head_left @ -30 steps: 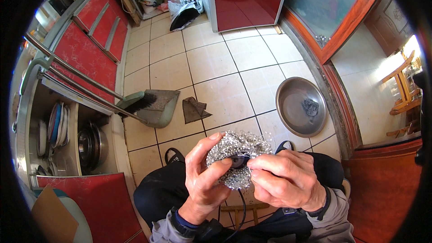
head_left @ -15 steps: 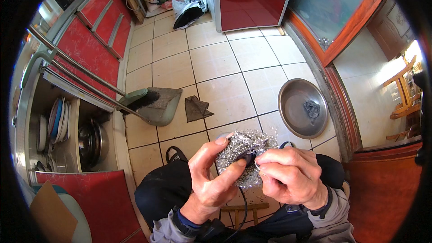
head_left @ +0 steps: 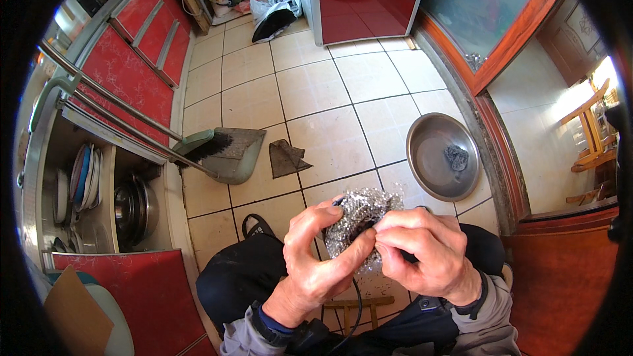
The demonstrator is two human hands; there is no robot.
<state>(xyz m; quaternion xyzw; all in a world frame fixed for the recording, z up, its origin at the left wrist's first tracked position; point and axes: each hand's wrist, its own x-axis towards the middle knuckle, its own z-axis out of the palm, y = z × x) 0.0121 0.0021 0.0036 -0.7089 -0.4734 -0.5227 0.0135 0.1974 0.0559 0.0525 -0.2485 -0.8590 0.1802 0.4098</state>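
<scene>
A shiny silver steel-wire scrubber (head_left: 355, 214), loose and curly, is held up between my hands above my lap. My left hand (head_left: 315, 247) wraps round its left side, fingers behind and thumb across the near edge. Closed in a pinch, my right hand (head_left: 427, 250) grips the scrubber's right edge beside the left thumb tip. Between the two hands a dark hollow shows in the wire; what is inside it I cannot make out. A black cord (head_left: 358, 306) hangs below the hands.
On the tiles stand a metal basin (head_left: 415, 175) with a dark wire wad (head_left: 456, 157) inside, a grey-green dustpan (head_left: 245, 170) with a brush, and a folded dark cloth (head_left: 287, 159). An open cabinet (head_left: 105, 204) holds dishes at left. A wood-framed door (head_left: 514, 39) is at right.
The scrubber has turned in my grip. My left thumb has slid right and up along its edge, close to the right fingertips. My right hand has shifted slightly upward.
</scene>
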